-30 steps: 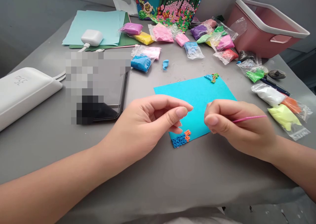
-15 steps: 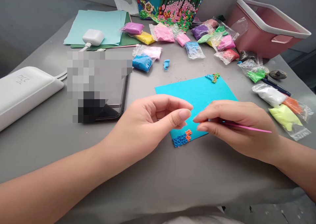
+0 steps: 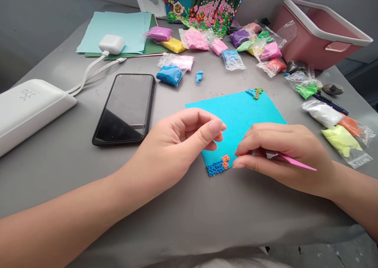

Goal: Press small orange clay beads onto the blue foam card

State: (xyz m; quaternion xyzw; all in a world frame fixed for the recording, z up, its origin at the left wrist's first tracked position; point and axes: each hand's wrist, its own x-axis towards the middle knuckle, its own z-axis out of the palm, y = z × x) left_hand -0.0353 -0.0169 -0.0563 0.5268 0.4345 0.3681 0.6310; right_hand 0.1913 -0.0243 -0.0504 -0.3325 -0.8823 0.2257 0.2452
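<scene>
A bit of orange clay (image 3: 219, 135) peeks out between the thumb and fingers of my left hand (image 3: 187, 136), which is closed in a pinch. My right hand (image 3: 285, 153) is closed around a thin pink tool (image 3: 297, 163); its thumb and index fingertips are pressed together, with a trace of orange between them. Both hands are over a bright blue sheet (image 3: 230, 114), apart from each other. Small blue clay rings (image 3: 215, 168) and orange rings (image 3: 225, 160) cover its near corner. At the far corner sit blue, green and orange rings (image 3: 255, 92).
Behind the sheet lie a loose blue clay piece (image 3: 199, 77) and several bagged clays (image 3: 196, 39). To the left are a black phone (image 3: 125, 106) and a white power bank (image 3: 32, 110) with cables. A pink basket (image 3: 313, 35) stands at the back right.
My left hand has shifted slightly left and its thumb has moved up over the fingertips. My right hand has dropped a little, and the pink tool has tilted more steeply. Orange now shows in the left pinch.
</scene>
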